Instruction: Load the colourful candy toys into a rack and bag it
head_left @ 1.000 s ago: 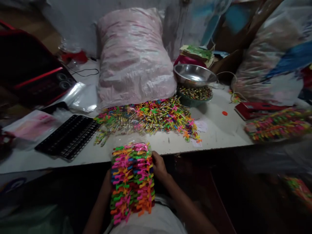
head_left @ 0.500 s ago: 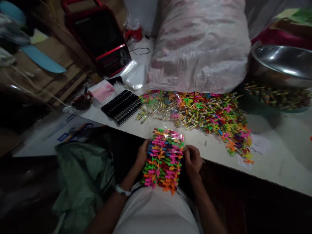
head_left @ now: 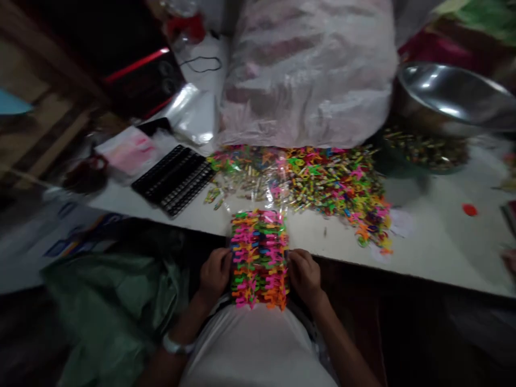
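A clear plastic bag packed with rows of small bright plastic pieces in pink, green, orange and blue stands between my hands, close against my body. The bag's transparent upper part rises above the pieces, over the table's front edge. My left hand is closed, its fingers pinching the bag's left side. On the opposite side my right hand is closed on the bag's edge, thumb and fingers together. What the small pieces are exactly is too blurred to tell.
Loose colourful plastic pieces are heaped on the white table, before a big stuffed sack. A black slotted tray and clear bags lie left. A metal bowl stands right. Green cloth hangs lower left.
The filled bag is now more upright and squared between my hands, and both hands sit lower along its sides. My view has shifted to the right and closer to the table.
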`<state>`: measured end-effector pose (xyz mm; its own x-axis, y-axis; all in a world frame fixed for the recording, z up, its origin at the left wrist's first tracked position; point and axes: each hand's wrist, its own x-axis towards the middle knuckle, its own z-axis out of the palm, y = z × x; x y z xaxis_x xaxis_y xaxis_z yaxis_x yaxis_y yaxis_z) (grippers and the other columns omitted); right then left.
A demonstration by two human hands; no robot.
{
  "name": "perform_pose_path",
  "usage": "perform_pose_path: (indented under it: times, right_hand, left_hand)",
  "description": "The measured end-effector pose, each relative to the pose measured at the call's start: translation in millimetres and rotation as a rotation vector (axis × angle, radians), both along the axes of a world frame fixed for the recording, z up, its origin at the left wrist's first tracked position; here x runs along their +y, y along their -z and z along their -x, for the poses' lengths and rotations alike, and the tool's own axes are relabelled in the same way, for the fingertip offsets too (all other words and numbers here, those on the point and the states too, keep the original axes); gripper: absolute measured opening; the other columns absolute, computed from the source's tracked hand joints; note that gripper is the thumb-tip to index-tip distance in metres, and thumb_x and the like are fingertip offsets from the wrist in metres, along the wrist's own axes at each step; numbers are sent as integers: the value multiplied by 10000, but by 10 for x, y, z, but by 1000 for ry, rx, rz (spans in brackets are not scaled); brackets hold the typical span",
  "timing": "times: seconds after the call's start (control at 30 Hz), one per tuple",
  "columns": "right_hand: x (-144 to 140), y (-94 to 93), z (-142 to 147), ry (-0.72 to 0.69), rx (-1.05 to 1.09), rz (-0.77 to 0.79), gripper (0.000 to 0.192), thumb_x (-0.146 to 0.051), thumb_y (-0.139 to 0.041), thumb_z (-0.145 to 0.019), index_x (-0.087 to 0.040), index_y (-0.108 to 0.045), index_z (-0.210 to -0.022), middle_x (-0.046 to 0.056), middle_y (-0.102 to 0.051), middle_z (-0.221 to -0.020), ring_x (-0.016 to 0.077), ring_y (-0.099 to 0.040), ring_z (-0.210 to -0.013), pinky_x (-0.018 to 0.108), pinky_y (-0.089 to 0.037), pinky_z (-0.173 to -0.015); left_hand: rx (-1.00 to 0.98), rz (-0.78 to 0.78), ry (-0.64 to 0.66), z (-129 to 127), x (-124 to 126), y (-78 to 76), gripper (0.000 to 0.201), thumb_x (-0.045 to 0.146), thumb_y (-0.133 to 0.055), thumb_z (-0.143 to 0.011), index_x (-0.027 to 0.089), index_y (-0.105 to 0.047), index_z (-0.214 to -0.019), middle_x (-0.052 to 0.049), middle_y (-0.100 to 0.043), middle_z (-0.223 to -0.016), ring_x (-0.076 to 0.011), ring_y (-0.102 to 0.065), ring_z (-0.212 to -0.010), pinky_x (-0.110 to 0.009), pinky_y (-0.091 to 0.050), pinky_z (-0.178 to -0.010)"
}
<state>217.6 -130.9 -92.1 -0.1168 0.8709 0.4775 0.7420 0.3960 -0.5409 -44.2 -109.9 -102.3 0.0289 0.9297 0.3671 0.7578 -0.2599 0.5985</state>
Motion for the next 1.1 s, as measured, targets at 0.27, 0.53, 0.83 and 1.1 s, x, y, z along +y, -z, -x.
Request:
perform_pose_path:
  times: [0.27, 0.53, 0.83, 1.1]
  right_hand:
    - [-359, -4, -120, -89, -68, 84, 154, -165, -465, -888, -173, -581, -989, 65, -602, -795, 141, -559, -679, 242, -466, -591]
    - [-667, -40, -195, -205, -66, 155, 211, -90, -498, -868, -188, -570, -1040, 71, -614, -829, 140, -583, -685, 232, -484, -572]
    - [88, -601, -112, -47, 170, 339, 102, -200, -472, -914, -204, -548, -847, 15, -575, -763, 130, -557, -699, 248, -466, -653]
    - [935, -1766, -71, 41, 369, 108, 167, -322, -533, -901, -202, -535, -785, -37, -479, -632, 88, -457, -533, 222, -380, -525]
  left_hand:
    - [347, -231, 263, 150, -237, 87, 128, 175, -486, -919, 182, -595, -985, -33, -707, -808, -146, -678, -731, -237, -529, -676]
    - [393, -192, 325, 192, -572, 66, 182, 143, -473, -916, 177, -554, -1075, -39, -715, -859, -144, -680, -802, -254, -538, -782]
    - [53, 7, 229, -72, 146, -593, 199, 202, -426, -944, 173, -567, -807, -16, -621, -707, -124, -599, -664, -226, -472, -645]
    - [-137, -121, 7, -148, 837, -1826, 168, 314, -584, -869, 185, -665, -799, 30, -624, -678, -95, -553, -616, -203, -420, -614]
